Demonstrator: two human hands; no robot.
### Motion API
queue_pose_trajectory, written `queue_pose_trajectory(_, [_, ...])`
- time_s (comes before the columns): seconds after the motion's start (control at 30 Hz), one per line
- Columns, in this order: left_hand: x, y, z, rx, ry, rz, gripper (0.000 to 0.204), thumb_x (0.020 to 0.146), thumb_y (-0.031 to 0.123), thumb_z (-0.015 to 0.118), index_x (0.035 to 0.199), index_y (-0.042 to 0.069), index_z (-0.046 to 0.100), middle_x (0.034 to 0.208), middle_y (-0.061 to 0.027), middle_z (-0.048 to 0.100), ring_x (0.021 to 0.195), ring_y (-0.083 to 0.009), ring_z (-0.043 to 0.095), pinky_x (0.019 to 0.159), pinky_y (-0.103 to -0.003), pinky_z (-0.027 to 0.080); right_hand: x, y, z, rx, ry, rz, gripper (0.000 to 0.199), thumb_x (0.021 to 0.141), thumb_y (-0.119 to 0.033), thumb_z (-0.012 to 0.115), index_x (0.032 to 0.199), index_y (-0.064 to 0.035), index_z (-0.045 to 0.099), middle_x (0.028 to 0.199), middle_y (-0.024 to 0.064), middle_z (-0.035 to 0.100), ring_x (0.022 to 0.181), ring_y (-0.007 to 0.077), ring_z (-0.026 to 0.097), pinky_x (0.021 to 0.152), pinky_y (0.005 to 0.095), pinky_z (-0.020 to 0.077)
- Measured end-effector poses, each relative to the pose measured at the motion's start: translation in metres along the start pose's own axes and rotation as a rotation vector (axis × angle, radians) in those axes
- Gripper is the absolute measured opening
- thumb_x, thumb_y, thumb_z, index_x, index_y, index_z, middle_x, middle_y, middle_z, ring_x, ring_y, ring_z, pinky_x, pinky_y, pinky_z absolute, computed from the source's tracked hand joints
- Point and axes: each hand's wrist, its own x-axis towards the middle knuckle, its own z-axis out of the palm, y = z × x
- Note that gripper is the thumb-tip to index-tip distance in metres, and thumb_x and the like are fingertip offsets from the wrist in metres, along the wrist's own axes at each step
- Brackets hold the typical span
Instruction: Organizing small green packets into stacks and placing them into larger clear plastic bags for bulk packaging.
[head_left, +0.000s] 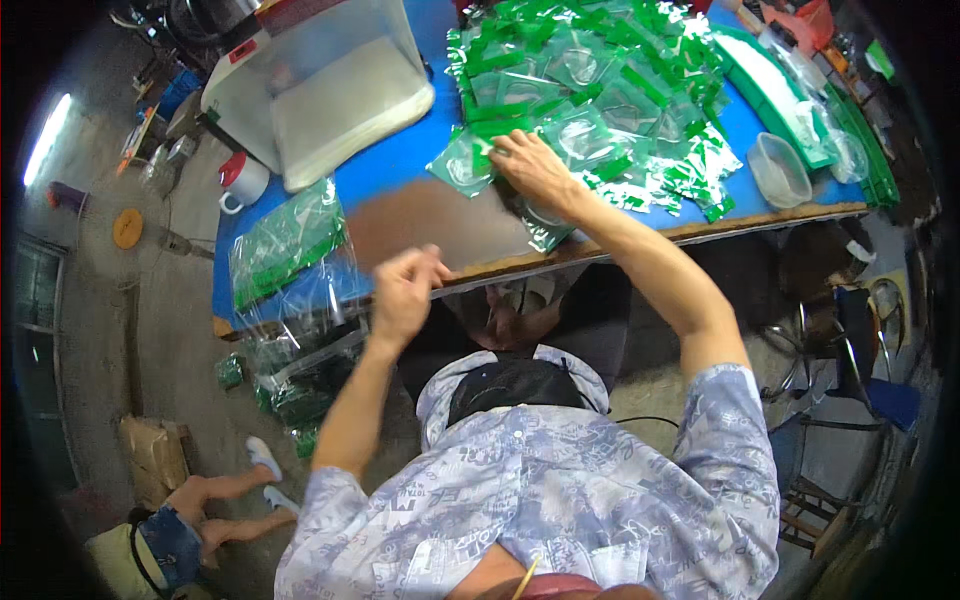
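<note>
A large heap of small clear plastic packets (590,125) with green bands covers the far right of the blue table (400,165). At the heap's near left edge, my right hand (535,170) has its fingers closed on one clear, green-edged packet (462,163). My left hand (403,298) hangs over the table's front edge with its fingers curled together. Whether anything is in those fingers is hidden. To its left, a larger clear bag (290,243) of green-edged packets lies on the table, with loose film hanging over the edge.
A white-lined clear bin (350,105) stands at the far left, beside a red-and-white mug (242,182). On the right are a clear tub (779,170) and a long green tray (770,95). Packed green bundles (300,400) sit below the table; a person (175,535) is at lower left.
</note>
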Motion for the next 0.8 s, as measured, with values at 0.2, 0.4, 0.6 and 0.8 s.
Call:
queue_pose_trajectory(0.2, [-0.034,0.019,0.051,-1.102,0.066,-0.533,0.057,0.100,0.048,0.051,0.130,-0.001,0.048,0.117,-0.0163,0.065,0.104,-0.0208,0.065,0.093,-0.035,0.052,-0.017,-0.113,-0.066,1.252,0.326,0.779,0.015,0.095,-0.006,0.057,0.108,0.0001,0.061,0.087,0.0089,0.063,0.078,0.0170,0.062,0.069,0.0305,0.0504])
queue_pose_trajectory(0.4, [-0.044,0.001,0.052,-1.119,0.300,-0.552,0.022,0.094,0.016,0.067,0.114,0.007,0.063,0.109,-0.0014,0.067,0.099,-0.0123,0.065,0.085,-0.029,0.056,-0.061,-0.121,-0.079,0.796,0.290,0.645,0.035,0.088,-0.020,0.071,0.110,0.0053,0.061,0.094,0.0186,0.066,0.083,0.0325,0.064,0.075,0.0380,0.0510])
queue_pose_trajectory(0.6, [-0.058,-0.020,0.047,-0.762,0.271,-0.582,0.020,0.093,0.016,0.067,0.109,0.003,0.066,0.102,-0.0055,0.070,0.085,-0.0140,0.068,0.073,-0.028,0.058,-0.068,-0.109,-0.069,0.335,-0.036,0.401,0.038,0.086,-0.019,0.070,0.118,-0.0012,0.059,0.115,0.0194,0.059,0.104,0.0380,0.057,0.089,0.0450,0.0463])
queue_pose_trajectory(0.8, [-0.055,-0.023,0.026,-0.751,0.074,-0.669,0.026,0.095,0.017,0.062,0.113,-0.001,0.064,0.101,-0.0091,0.070,0.083,-0.0171,0.069,0.066,-0.028,0.056,-0.074,-0.094,-0.081,0.585,0.228,0.400,0.037,0.079,0.009,0.059,0.113,-0.0049,0.064,0.120,0.0126,0.065,0.122,0.0378,0.053,0.100,0.0448,0.0440])
